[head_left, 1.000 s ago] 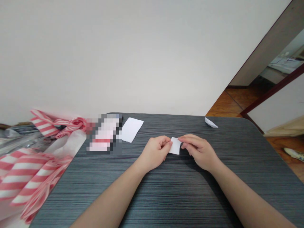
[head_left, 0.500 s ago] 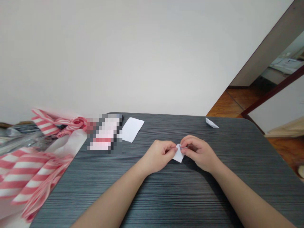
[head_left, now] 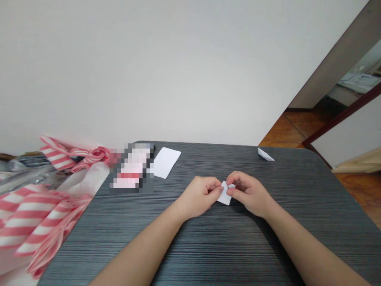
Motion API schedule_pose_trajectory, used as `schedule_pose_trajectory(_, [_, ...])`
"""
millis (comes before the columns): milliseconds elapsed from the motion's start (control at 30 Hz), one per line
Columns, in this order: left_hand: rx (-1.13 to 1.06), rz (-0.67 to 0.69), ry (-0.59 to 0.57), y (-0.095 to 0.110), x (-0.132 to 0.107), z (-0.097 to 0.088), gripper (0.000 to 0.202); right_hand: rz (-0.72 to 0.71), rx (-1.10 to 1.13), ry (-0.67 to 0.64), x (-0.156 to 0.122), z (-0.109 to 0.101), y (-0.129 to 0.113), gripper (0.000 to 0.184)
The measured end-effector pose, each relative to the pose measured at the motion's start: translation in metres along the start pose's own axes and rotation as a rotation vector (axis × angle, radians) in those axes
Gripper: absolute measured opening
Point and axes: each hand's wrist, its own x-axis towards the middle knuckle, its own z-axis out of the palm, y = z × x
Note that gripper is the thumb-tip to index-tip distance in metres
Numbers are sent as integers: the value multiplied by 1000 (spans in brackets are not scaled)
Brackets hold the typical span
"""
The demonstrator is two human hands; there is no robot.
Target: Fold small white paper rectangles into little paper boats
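A small folded piece of white paper is held between my two hands, just above the dark table. My left hand pinches its left edge between thumb and fingers. On the other side, my right hand has its thumb and fingertips closed on the paper's right part, where a small flap shows between them. The fingertips hide some of the folds.
The dark, wood-grained table stands against a white wall. Near its back left lie a blurred-out phone-like object and a stack of white paper. A folded white paper piece lies back right. Red-and-white striped cloth is left of the table.
My right thumb and fingers have spread slightly apart, and a flap of the paper now shows between them. The paper's lower corner has shifted a little right. My left hand stays in place.
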Motion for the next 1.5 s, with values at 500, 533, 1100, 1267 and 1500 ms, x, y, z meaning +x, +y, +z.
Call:
schedule_pose_trajectory(500, [-83, 32, -117, 0, -1, 0, 30, 107, 64, 26, -1, 4, 4, 20])
schedule_pose_trajectory(533, [-98, 31, -130, 0, -1, 0, 27, 101, 70, 21, -1, 4, 4, 20])
schedule_pose_trajectory(1100, [-20, 53, -45, 3, 0, -3, 27, -118, -201, 73, 3, -1, -10, 13])
schedule_pose_trajectory(1267, [61, 89, -13, -1, 1, -1, 27, -128, -138, 4, 2, -2, -10, 9])
schedule_pose_trajectory(1500, [100, 104, 24, -4, 1, 1, 30, -115, -156, -14, 3, 0, -9, 2])
